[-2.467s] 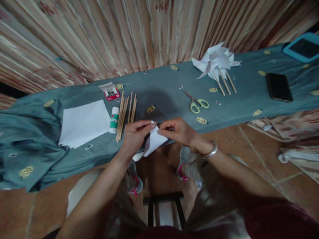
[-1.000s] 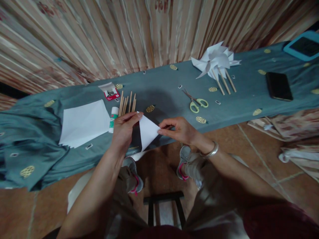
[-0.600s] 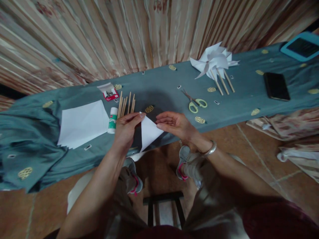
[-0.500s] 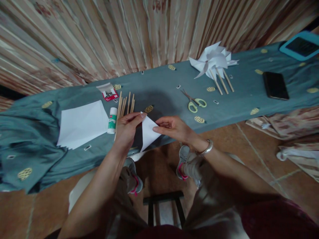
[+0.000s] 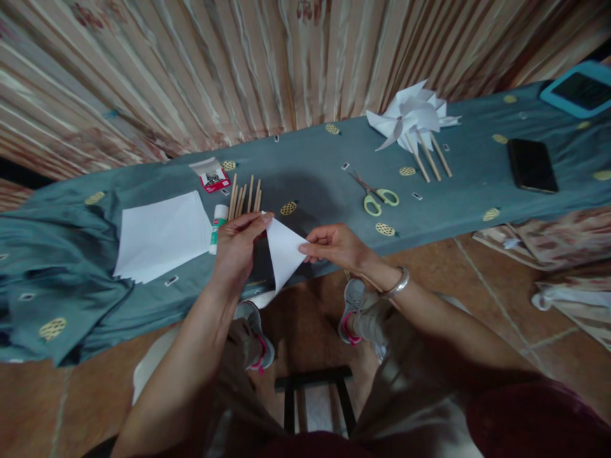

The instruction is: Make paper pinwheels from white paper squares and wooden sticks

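A white sheet of paper, folded to a triangle, is held up between my hands over the table's front edge. My left hand pinches its upper left corner between thumb and fingers. At the right corner, my right hand grips the paper with thumb and fingertips. Just beyond my left hand lie several wooden sticks, their lower ends hidden behind it. A glue stick with a white cap is beside that hand, partly covered by it. Left of it lies a stack of white paper.
Scissors with light green handles lie right of centre. Paper pinwheels on sticks rest at the back right, near a black phone and a blue-framed tablet. An open red box of small metal pieces sits at the back left.
The folded paper has shifted slightly left with my left hand, and its face is turned a little more toward me. Both hands keep their grip. The whole view has drifted slightly.
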The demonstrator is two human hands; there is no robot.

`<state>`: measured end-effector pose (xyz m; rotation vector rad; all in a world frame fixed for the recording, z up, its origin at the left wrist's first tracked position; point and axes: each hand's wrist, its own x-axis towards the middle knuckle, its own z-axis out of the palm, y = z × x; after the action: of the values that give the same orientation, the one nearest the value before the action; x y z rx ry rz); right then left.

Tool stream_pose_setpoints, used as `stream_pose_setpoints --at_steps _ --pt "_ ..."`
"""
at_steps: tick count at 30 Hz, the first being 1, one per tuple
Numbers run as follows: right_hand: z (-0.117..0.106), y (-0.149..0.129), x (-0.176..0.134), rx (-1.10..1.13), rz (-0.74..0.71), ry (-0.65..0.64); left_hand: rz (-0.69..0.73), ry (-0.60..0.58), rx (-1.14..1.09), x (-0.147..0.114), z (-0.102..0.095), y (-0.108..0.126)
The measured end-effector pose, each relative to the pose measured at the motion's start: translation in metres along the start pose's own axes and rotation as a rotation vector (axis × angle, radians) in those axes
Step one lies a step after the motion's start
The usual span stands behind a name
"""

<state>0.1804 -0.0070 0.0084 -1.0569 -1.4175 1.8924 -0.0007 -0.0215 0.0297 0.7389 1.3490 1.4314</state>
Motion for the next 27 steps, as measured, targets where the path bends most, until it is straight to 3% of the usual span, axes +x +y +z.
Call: stream_pose_setpoints --at_steps 4,10,17,22,27 --pt "0.002 0.000 0.000 0.013 0.018 0.064 0.023 -0.010 -0.048 0.001 -0.001 0.004" --pt "0.007 0.002 -0.002 0.065 -0.098 0.052 0.001 -0.003 -0.059 0.002 -0.004 0.006" --pt "0.004 0.004 0.002 0.028 -0.169 0.177 0.014 -0.030 -0.117 0.003 -0.006 0.005" --pt "0.007 0.002 0.004 0.041 -0.176 0.103 0.014 -0.050 -0.094 -0.001 0.006 0.001" --pt "0.008 -0.001 0.003 0.046 -0.190 0.116 -0.016 -0.066 -0.062 -0.006 0.015 -0.002"
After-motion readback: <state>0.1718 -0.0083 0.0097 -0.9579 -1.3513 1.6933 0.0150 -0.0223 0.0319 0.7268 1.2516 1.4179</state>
